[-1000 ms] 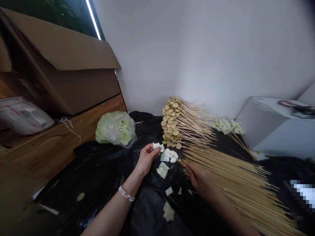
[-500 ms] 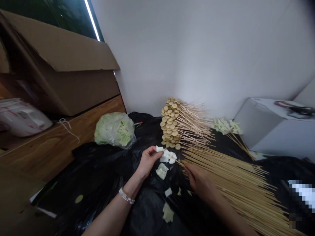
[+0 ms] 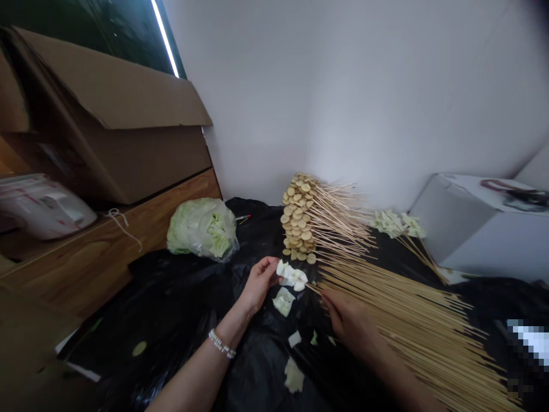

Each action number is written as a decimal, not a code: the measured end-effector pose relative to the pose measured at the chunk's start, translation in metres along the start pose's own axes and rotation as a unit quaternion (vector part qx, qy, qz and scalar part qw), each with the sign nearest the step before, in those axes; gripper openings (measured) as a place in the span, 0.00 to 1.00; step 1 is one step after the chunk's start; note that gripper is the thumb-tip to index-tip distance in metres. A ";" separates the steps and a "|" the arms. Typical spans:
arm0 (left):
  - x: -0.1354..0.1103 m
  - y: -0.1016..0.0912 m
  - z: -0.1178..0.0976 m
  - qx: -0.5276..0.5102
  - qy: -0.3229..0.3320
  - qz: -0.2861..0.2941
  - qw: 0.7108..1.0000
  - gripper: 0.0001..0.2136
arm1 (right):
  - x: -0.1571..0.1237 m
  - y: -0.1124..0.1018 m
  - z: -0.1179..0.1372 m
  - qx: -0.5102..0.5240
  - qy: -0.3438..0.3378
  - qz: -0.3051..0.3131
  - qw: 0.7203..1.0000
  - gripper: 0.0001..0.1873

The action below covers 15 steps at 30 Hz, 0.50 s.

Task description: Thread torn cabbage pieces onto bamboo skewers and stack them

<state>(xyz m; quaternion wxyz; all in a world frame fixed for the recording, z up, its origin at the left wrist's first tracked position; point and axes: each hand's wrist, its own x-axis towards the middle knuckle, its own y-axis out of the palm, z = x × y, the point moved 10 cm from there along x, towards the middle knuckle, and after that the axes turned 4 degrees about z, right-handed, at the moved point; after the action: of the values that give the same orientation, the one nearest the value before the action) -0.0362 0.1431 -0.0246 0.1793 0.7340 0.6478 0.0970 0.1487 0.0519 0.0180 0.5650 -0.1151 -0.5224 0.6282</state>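
Observation:
My left hand, with a white beaded bracelet at the wrist, pinches a pale cabbage piece at the tip of a skewer. More white cabbage pieces are threaded just behind it. My right hand is closed around the wooden skewer lower down. Just below the hands a loose cabbage piece lies on black plastic sheeting. Bare skewers spread in a wide layer beside and under my right hand.
Stacked skewers of round pale slices lie against the wall. A clear bag of cabbage sits to the left. Finished-looking cabbage skewers rest near a white box. A cardboard box stands at far left.
The cabbage piece in my left fingers has come closer to the threaded pieces and now sits on the skewer's tip end. My right hand has barely moved. The view has shifted slightly.

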 end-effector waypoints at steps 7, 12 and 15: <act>-0.001 0.001 0.001 -0.009 -0.009 0.003 1.000 0.17 | 0.000 0.001 0.000 0.034 0.001 0.015 0.999 0.13; -0.002 0.004 0.003 -0.021 -0.015 0.013 1.000 0.16 | 0.001 0.004 0.000 0.037 0.005 0.025 0.999 0.14; -0.003 0.007 0.006 -0.020 -0.017 0.029 0.999 0.16 | 0.001 0.005 0.002 0.038 0.005 0.023 0.999 0.14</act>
<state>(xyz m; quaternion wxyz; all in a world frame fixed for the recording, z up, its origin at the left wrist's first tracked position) -0.0277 0.1387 -0.0267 0.2023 0.7503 0.6210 0.1027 0.1441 0.0530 0.0156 0.5570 -0.1090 -0.4924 0.6599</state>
